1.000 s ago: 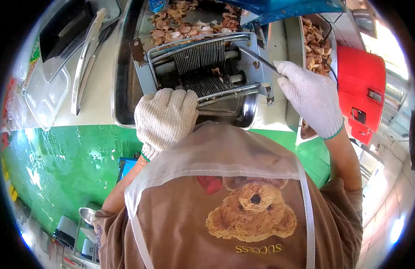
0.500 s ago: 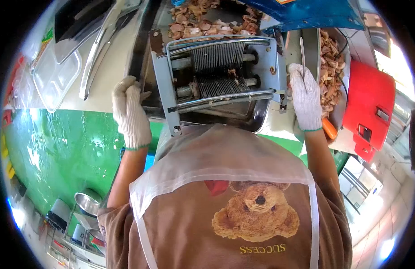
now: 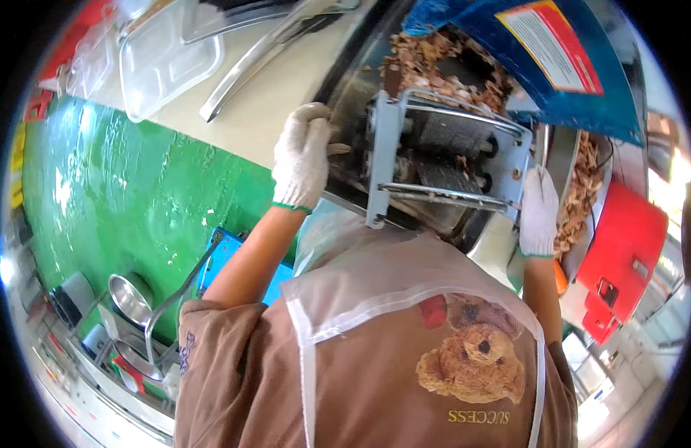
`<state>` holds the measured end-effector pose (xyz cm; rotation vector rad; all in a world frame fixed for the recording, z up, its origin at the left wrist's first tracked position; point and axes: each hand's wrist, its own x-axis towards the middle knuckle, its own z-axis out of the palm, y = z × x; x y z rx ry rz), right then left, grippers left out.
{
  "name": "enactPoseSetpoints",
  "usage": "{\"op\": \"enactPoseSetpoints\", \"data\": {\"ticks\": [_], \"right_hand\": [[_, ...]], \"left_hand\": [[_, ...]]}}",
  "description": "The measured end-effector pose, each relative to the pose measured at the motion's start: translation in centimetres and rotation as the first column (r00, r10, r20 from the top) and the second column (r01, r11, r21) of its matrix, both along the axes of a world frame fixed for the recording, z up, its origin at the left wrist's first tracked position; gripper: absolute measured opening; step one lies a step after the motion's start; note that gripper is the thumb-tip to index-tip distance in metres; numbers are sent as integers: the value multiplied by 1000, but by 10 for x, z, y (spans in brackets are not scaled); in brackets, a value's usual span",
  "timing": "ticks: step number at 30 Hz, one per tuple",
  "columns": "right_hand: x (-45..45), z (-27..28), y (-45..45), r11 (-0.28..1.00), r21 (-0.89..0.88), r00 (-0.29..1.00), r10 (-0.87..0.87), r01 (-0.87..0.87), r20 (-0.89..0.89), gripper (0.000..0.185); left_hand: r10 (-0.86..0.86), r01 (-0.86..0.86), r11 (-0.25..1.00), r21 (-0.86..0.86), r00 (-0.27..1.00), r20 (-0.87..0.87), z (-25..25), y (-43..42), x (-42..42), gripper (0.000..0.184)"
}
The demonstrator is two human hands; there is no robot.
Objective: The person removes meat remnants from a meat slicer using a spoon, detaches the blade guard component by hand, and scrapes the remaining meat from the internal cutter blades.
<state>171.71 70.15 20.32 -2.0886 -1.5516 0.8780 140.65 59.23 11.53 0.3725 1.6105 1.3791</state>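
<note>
My left hand (image 3: 302,160), in a white knit glove, is curled over the left rim of a dark metal tray (image 3: 344,82), thumb on the inner side. In the tray stands a meat slicer's roller unit (image 3: 454,153), a grey metal frame with two rows of thin blades and a few meat scraps caught between them. My right hand (image 3: 538,213), gloved too, is closed just right of the frame. A thin metal strip (image 3: 542,142) rises from its fingertips; its grip is partly hidden. Sliced meat (image 3: 428,56) lies behind the unit in the tray.
A long container of meat strips (image 3: 581,194) is at the right, beside a red case (image 3: 622,250). A blue panel with a label (image 3: 532,67) overhangs the back. Metal tongs (image 3: 263,56) and clear plastic trays (image 3: 162,63) lie left on the counter. Below is wet green floor (image 3: 136,179).
My view has swung left and tilted, so the counter, machine and hands sit further right and look rotated. Both hands remain beside the slicer unit.
</note>
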Motion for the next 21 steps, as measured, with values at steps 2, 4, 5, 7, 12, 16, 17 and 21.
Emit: {"op": "enactPoseSetpoints", "data": {"ticks": [2,4,5,7,12,16,17,21], "right_hand": [[18,-4,8,993,-92,995,78,-72,59,43],[26,-4,10,983,-137,987,136,-124,83,48],[28,-4,9,977,-130,985,174,-171,15,47],[37,-8,10,969,-90,969,222,-232,-106,46],[22,-4,23,914,-301,867,-369,272,-335,60],[46,-45,34,901,-429,915,-227,67,-334,47],[50,-56,40,876,-475,870,-297,84,-393,46],[47,-54,38,827,-558,779,-395,71,-487,46]], "left_hand": [[-9,10,998,70,1000,-16,-10,4,1,24],[-14,16,998,63,999,-36,-12,5,-3,24],[-37,37,999,-2,999,-37,-6,9,-5,24],[-41,64,994,86,969,-244,-27,6,-3,26],[-112,131,983,129,984,-141,14,11,10,37],[-267,283,959,0,905,-332,57,28,29,62],[-344,339,936,-91,829,-442,62,32,35,70],[-436,361,898,-251,653,-619,59,40,41,78]]}}
